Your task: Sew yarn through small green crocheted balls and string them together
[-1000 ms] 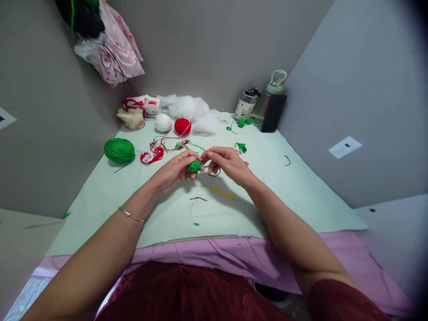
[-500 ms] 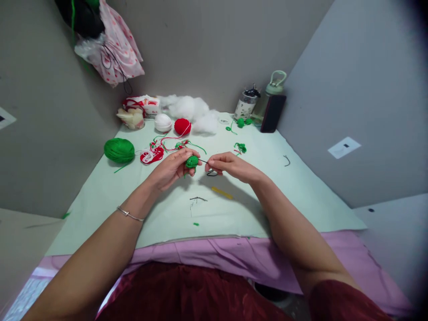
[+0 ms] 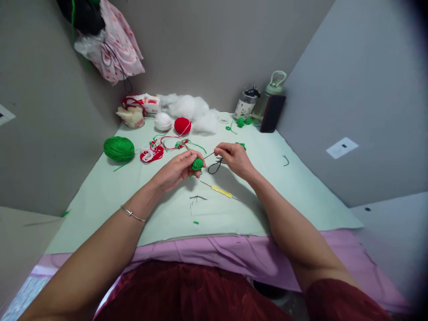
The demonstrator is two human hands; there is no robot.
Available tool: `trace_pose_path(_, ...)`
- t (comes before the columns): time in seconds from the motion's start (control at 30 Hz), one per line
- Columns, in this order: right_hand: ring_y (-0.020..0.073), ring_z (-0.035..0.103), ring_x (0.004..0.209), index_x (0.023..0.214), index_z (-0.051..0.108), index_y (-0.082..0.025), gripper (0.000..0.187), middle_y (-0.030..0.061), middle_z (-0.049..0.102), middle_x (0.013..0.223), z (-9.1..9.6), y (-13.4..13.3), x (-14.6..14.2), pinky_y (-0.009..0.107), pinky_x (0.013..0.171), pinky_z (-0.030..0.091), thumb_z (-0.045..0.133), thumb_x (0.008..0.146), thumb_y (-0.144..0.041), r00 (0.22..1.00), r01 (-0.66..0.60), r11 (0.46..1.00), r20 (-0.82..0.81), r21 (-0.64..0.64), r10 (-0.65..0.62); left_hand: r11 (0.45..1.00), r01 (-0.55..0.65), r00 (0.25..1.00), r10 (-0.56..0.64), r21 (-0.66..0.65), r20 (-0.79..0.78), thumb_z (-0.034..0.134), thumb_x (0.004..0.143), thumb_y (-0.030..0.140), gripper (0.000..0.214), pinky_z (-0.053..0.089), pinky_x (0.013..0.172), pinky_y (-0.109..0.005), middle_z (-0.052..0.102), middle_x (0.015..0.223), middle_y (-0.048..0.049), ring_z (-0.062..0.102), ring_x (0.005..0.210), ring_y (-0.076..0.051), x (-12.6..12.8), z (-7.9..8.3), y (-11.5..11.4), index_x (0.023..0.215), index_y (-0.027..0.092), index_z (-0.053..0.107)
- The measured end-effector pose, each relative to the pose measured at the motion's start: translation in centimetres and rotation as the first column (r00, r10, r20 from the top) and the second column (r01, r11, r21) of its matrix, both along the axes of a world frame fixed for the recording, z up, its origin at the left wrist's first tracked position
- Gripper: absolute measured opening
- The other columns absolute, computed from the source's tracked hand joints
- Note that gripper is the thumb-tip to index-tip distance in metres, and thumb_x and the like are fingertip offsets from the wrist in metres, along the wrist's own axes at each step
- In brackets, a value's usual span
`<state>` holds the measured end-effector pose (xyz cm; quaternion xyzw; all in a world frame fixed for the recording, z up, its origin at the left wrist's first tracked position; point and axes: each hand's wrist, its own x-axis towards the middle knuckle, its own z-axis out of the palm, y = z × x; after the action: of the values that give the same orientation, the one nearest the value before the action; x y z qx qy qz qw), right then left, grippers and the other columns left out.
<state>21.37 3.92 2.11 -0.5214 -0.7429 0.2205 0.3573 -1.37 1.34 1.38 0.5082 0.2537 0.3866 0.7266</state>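
My left hand (image 3: 180, 168) is closed around a small green crocheted piece (image 3: 197, 164), with a short green tail of yarn below it. Up and to the right of it, my right hand (image 3: 234, 157) pinches a black thread (image 3: 214, 169). One stretch of the thread runs taut between the crocheted piece and my right fingertips; the rest hangs in a loop below them. Whether a needle is between those fingertips cannot be made out. Just below the hands lies a yellow-handled crochet hook (image 3: 221, 191) on the pale green table cover (image 3: 160, 223).
Green yarn (image 3: 119, 149), white yarn (image 3: 162, 121) and red yarn (image 3: 182, 126) balls lie left and behind. White stuffing (image 3: 190, 108) is heaped against the wall. A phone (image 3: 273, 114) leans on a bottle (image 3: 277, 82) at back right. Black thread scraps (image 3: 198, 197) lie in front.
My right hand has moved up and right, drawing the black thread away from the green piece. My left hand has shifted slightly right. More of the crochet hook shows.
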Motion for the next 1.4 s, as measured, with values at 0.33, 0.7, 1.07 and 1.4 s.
trace_pose_path(0.33,0.0095,0.030,0.053,0.078,0.065,-0.017,0.034,-0.0064,0.034,0.056,-0.4,0.9,1.8,0.025,0.053,0.026,0.058,0.088,-0.049,0.974,-0.156,0.960,-0.200,-0.232,0.110,1.000,0.008,1.000,-0.007,0.024,-0.016,0.066,0.094,0.044,0.027,0.053,0.076,-0.027,0.069,0.102,-0.0055,0.065,0.075,-0.012,-0.5,0.0,0.2,0.101,0.018,0.064)
trace_pose_path(0.7,0.0219,0.062,0.095,0.120,0.070,-0.018,0.037,0.0143,0.066,0.121,0.9,0.7,4.3,0.034,0.082,0.046,0.047,0.098,-0.035,0.978,0.159,0.975,0.110,0.152,-0.177,0.995,0.103,0.994,-0.103,0.010,-0.034,0.069,0.093,0.037,0.028,0.055,0.096,-0.034,0.071,0.123,-0.0112,0.073,0.098,-0.020,-2.0,0.5,0.7,0.113,0.018,0.072)
trace_pose_path(1.07,0.0155,0.056,0.076,0.087,0.070,-0.021,0.018,0.0027,0.071,0.086,2.7,-2.4,1.8,0.028,0.068,0.032,0.053,0.093,-0.020,0.867,-0.026,0.998,0.496,-0.052,0.048,0.988,-0.156,0.987,0.155,-0.018,-0.050,0.079,0.084,0.031,0.029,0.056,0.094,-0.025,0.073,0.123,-0.0106,0.070,0.104,-0.017,-2.5,0.1,1.6,0.109,0.017,0.077)
trace_pose_path(1.4,0.0146,0.052,0.067,0.082,0.071,-0.021,0.016,0.0033,0.069,0.077,2.5,-2.5,1.6,0.029,0.066,0.031,0.058,0.091,-0.024,0.788,-0.113,0.965,0.570,-0.237,0.232,0.964,-0.264,0.964,0.263,-0.008,-0.042,0.083,0.077,0.024,0.036,0.053,0.098,-0.028,0.072,0.125,-0.0084,0.068,0.108,-0.016,-2.7,0.1,1.9,0.112,0.020,0.077)
